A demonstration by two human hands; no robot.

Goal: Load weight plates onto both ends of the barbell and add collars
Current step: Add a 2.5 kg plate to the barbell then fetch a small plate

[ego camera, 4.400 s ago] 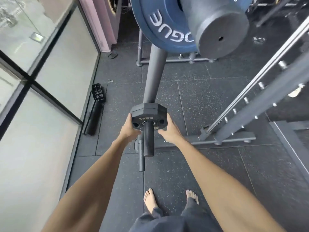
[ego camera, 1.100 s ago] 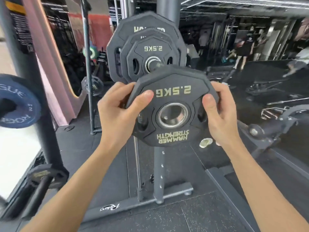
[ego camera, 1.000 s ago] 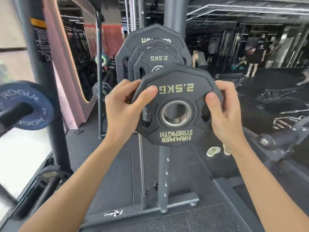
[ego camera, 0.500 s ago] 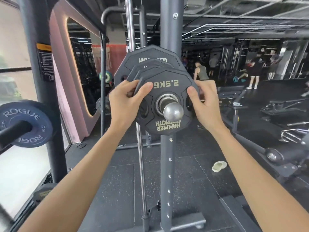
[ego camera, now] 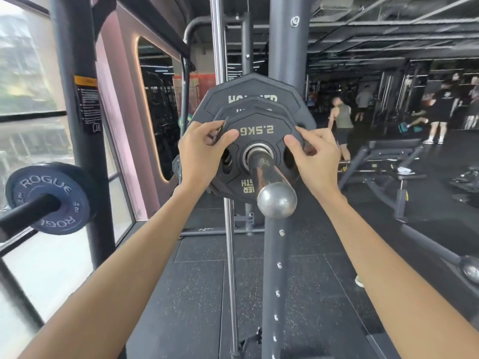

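A black 2.5 kg plate (ego camera: 256,130) sits on a chrome peg (ego camera: 269,182) with a ball end, pushed back against two larger black plates (ego camera: 252,94) on the same peg. My left hand (ego camera: 199,154) grips the plate's left edge, thumb on its face. My right hand (ego camera: 316,156) pinches the right edge, also with the thumb on the face. At the far left, the barbell's dark sleeve (ego camera: 23,216) carries a small blue Rogue plate (ego camera: 49,195). No collar is in view.
A dark rack upright (ego camera: 77,125) stands between the barbell end and the peg. A second upright with holes (ego camera: 274,281) runs down below the peg. A bench (ego camera: 388,156) and several people (ego camera: 342,120) are at the right rear. Windows line the left.
The plate, held free in front of the peg a second ago, has slid onto the peg and back against the other plates. Both hands stayed on its edges.
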